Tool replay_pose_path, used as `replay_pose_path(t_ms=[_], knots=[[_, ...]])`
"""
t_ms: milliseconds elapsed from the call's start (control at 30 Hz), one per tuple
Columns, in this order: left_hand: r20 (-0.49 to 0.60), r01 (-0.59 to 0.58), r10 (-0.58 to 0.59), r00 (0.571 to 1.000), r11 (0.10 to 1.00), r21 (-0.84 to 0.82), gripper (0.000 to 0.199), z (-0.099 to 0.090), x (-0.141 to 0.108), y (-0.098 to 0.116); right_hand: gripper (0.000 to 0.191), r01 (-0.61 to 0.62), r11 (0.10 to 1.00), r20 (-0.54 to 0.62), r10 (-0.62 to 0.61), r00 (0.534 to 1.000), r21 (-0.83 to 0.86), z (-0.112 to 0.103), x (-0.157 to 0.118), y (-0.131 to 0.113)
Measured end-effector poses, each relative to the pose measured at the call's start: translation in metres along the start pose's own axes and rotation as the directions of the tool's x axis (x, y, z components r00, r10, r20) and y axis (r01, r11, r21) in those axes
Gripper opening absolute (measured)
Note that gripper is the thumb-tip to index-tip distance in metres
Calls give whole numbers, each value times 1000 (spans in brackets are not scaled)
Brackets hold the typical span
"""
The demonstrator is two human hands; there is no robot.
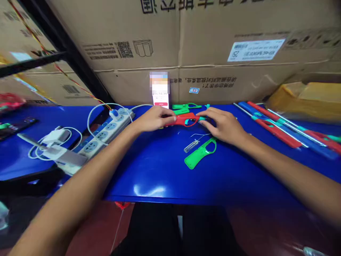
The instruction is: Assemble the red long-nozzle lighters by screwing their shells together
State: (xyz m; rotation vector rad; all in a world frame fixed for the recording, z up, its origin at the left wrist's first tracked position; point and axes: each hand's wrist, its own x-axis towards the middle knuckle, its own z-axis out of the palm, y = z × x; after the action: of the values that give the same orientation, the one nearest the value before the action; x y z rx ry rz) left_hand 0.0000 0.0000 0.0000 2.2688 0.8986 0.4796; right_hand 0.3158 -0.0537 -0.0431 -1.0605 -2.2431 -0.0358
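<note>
- Left hand (154, 119): fingers closed over the left end of the red plastic handle piece (185, 121), pinching it from above; thumb side hidden behind the hand.
- Right hand (222, 125): fingers spread, fingertips (204, 113) at the right end of the same piece. Cannot tell whether they are pressing on it or only resting there.
- Red plastic handle piece: held flat, just above or on the table, between both hands, with a teal part showing at its right end and an oval opening near the middle.
- Just below the right hand: a green plastic handle piece (200, 153) lying flat, and beside it a small clear tube (191, 145) with a thin wire (199, 135) running from it.
- Just behind the red piece: a second green handle piece (186, 107).
- Right of the right hand: long red, blue and teal rods (277, 133) laid side by side, with a yellow package (303, 97) beyond them.
- Left of the left hand: a white power strip (106, 133) with a white charger (53, 137) and cables, and a phone (16, 128) at the far left.
- Surface: blue table (149, 174). Behind it stand cardboard cartons (170, 42).
</note>
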Motion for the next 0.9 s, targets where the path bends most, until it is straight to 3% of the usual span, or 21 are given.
replay_pose_path(t_ms=[233, 467, 733, 900], knots=[[9, -86, 86, 996, 996, -7, 30, 10, 2, 9, 29, 65, 996, 51, -62, 997, -55, -4, 0, -6], [33, -163, 166, 986, 985, -60, 30, 18, 3, 6, 28, 76, 991, 194, -54, 980, -107, -12, 1, -14], [-95, -318, 333, 938, 937, 144, 29, 21, 2, 11, 24, 52, 985, 252, -10, 968, -163, -27, 4, -23], [-110, -372, 414, 904, 886, 276, 24, 22, 0, 12, 18, 0, 983, 229, 43, 972, -185, -24, 4, -28]])
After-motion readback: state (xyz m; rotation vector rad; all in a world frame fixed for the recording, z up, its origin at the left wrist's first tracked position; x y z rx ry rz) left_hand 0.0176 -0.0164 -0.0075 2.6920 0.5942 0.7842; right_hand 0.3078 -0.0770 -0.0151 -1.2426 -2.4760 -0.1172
